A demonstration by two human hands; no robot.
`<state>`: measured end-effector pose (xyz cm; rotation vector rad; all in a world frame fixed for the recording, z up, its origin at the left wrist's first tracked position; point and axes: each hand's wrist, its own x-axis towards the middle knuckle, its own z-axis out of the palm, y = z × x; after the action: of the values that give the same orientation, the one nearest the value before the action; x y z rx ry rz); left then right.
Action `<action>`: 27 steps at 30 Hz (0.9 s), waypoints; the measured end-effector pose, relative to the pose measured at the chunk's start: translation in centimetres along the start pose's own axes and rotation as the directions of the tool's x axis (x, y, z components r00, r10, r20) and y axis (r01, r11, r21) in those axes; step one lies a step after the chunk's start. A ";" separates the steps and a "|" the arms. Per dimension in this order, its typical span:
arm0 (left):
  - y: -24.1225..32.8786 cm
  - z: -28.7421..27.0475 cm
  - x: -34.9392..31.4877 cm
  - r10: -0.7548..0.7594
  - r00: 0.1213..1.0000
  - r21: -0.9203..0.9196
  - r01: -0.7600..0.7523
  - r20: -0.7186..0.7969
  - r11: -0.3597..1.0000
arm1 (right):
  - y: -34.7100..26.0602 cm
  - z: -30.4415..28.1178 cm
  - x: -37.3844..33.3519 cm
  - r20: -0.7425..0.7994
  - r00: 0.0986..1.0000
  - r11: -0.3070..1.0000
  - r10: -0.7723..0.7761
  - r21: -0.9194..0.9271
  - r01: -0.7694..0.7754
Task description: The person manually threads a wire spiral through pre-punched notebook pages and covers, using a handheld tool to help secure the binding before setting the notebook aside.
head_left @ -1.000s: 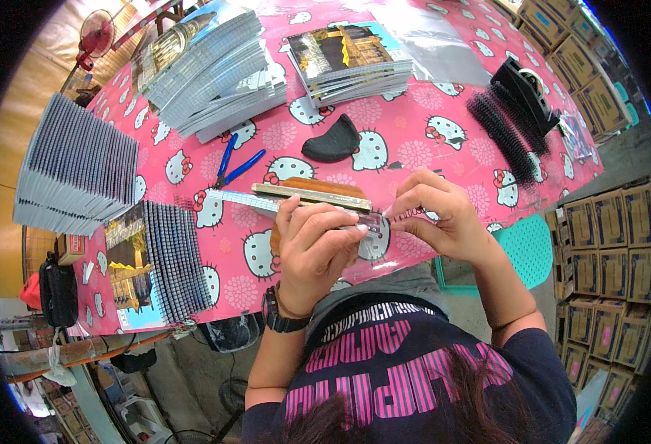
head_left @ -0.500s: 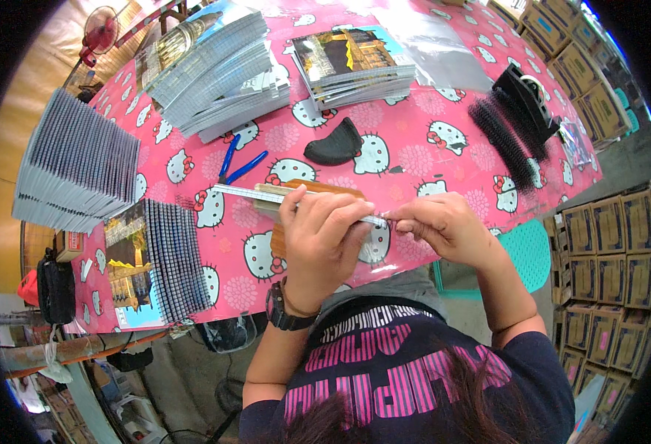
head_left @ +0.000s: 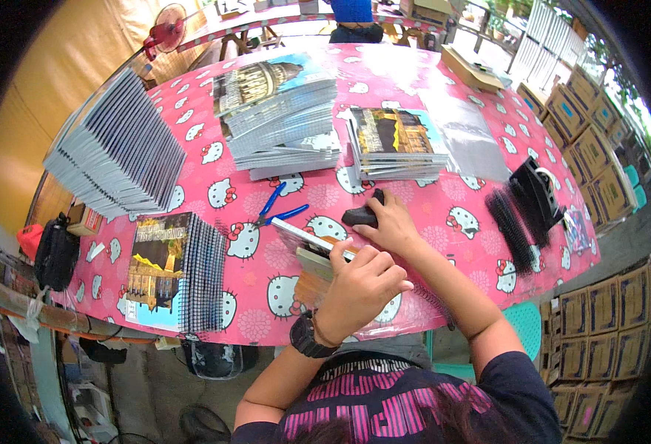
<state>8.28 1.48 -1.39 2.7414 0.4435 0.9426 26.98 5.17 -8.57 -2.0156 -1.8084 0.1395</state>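
My left hand (head_left: 366, 285) is closed on a thin book (head_left: 307, 238), its pages' edge facing up. The book leans on a wooden block (head_left: 312, 287) at the table's near side, partly hidden by my fingers. From beside that hand a thin dark spiral coil (head_left: 430, 297) trails toward the near edge; how it joins the book is hidden. My right hand (head_left: 390, 226) reaches across and grips a black half-round block (head_left: 360, 216) lying on the table. Blue-handled pliers (head_left: 277, 211) lie open to the left of it.
Stacks of spiral-bound books (head_left: 118, 148) stand at left, with a shorter stack (head_left: 170, 270) nearer. More books (head_left: 281, 118) and a smaller pile (head_left: 399, 144) lie at the back. Black coils (head_left: 509, 229) are at right beside a black holder (head_left: 536, 194). Clear plastic sheets (head_left: 466, 137) lie behind.
My right hand has left the book's end and moved forward onto the black half-round block. My left hand still holds the book. The view has tilted up, showing more of the background.
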 end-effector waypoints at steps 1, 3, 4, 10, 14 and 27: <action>0.1 0.0 0.3 -0.010 0.999 -0.050 0.007 -0.047 0.999 | 0.6 0.2 -0.2 -0.029 0.999 0.999 -0.033 0.023 0.034; 0.6 -0.2 1.0 -0.029 0.990 -0.149 0.008 -0.139 0.989 | 1.8 0.1 -1.1 -0.065 0.996 0.996 -0.069 0.046 0.072; 0.9 -0.5 1.2 -0.046 0.987 -0.181 0.017 -0.153 0.983 | 2.3 -0.2 -1.9 -0.072 0.995 0.996 -0.071 0.046 0.074; 0.1 0.0 1.2 -0.048 0.992 -0.166 0.028 -0.119 0.986 | 2.2 0.0 -4.1 -0.090 0.995 0.999 0.031 0.029 -0.029; -0.2 -0.1 0.8 -0.038 0.997 -0.157 0.027 -0.067 0.987 | 1.5 -2.1 -5.0 -0.073 0.996 0.966 0.041 0.257 -0.021; -2.0 -2.1 -1.0 -0.234 0.963 -0.141 0.215 -0.137 0.966 | 0.0 -9.1 -11.6 0.175 0.984 0.331 -0.005 0.929 -0.164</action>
<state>5.81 3.18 -0.93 2.4535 0.6824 1.0831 28.48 -8.25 -2.74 -1.1760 -1.1413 1.1405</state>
